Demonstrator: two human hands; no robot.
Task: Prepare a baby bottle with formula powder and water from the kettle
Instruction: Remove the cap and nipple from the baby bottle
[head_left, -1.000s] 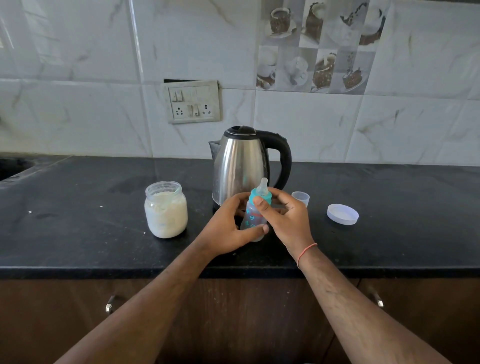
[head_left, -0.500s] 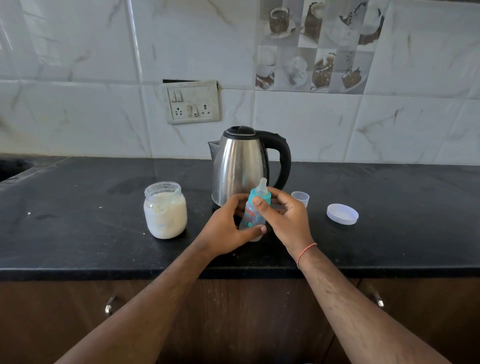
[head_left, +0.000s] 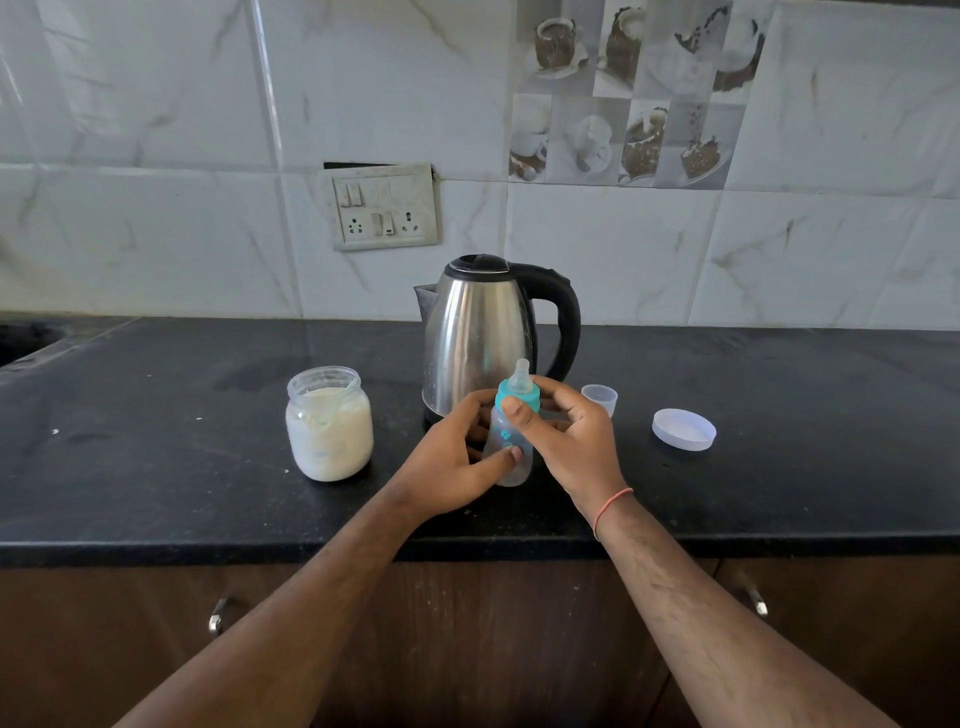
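Bottle (head_left: 511, 447) stands upright on the black counter (head_left: 156, 467), at the front of it and directly before the kettle (head_left: 480, 332). We note a clear body with a teal print, a teal collar (head_left: 519, 397) and a clear teat on top. The bottle's base is on or very near the counter; we cannot tell which.

Left hand (head_left: 452, 462): fingers curled round the lower body of the bottle, thumb lying across its front. Right hand (head_left: 571, 441): thumb and fingers pinch the teal collar from the right side. An orange thread band (head_left: 610, 506) sits on the right wrist.

Kettle: steel body, black lid and black handle, handle turned to the right, spout to the left. It reflects the teal of the bottle.

Just right of the right hand, we see a small clear cap (head_left: 600, 397) standing mouth up on the counter. Further right, well apart from the hands, a round white lid (head_left: 683, 428) lies with its hollow side up.

Left of the kettle, an open glass jar (head_left: 330, 426) holds white powder nearly to the shoulder, with a clear scoop handle leaning at its rim.

Behind, on the tiled wall (head_left: 156, 156), a switch and socket plate (head_left: 384, 205).
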